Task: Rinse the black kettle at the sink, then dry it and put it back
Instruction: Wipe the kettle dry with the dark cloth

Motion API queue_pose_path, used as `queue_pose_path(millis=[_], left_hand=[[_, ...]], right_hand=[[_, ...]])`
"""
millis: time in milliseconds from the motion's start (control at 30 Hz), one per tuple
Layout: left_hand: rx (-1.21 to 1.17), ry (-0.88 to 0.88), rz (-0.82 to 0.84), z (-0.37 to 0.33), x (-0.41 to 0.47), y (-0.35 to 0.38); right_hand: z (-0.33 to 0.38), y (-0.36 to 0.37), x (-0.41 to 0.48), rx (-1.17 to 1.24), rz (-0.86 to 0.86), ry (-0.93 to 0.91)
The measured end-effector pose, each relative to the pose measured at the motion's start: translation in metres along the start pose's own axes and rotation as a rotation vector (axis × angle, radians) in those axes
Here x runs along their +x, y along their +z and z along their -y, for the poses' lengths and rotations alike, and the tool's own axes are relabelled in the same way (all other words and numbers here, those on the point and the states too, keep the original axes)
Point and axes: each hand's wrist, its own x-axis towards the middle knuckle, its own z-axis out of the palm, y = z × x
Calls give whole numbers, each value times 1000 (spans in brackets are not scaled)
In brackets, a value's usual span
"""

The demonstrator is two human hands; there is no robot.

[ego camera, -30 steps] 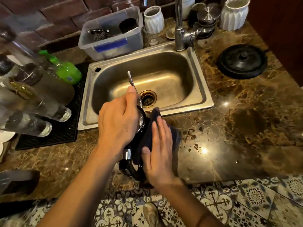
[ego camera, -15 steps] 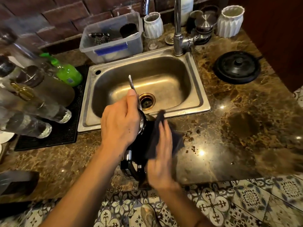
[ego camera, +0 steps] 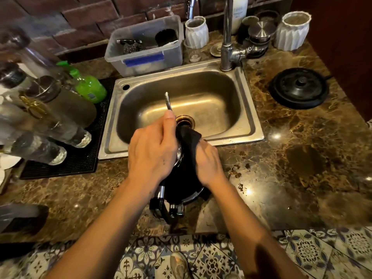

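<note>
Drying underway: right hand [ego camera: 208, 163], previously flat, now closed on dark cloth [ego camera: 189, 141] higher against black kettle [ego camera: 181, 178]; left hand [ego camera: 153, 152] gripping kettle top.

Kitchen: steel sink [ego camera: 249, 109], tap [ego camera: 226, 37], marble counter [ego camera: 302, 154], brick wall [ego camera: 90, 19]

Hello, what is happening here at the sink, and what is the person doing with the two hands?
A person is drying a black kettle held above the counter edge, just in front of the sink. The left hand grips the kettle near its top, where the thin spout points up over the basin. The right hand presses a dark cloth against the kettle's side. No water is running from the tap. The round black base sits bare on the counter to the right.
</note>
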Motion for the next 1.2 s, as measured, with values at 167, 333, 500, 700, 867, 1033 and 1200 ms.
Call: queue_pose_path(millis=[167,333,500,700,867,1033,1200], left_hand=[[-27,-3,6,0,-1,0],[-51,14,1,1,-3,-2],[-62,17,4,4,0,1],[-71,-10,-4,3,-1,0],[-111,-39,-3,0,-3,-2],[-106,12,2,4,-3,-2],[-63,27,-4,5,0,1]], right_hand=[[2,32,-70,172,-275,140],[24,55,-105,22,-278,-61],[28,10,-19,177,-112,-121],[13,0,-6,3,15,1],[6,41,-102,91,-213,94],[14,57,-94,-35,-269,-128],[35,-7,1,74,46,-29]])
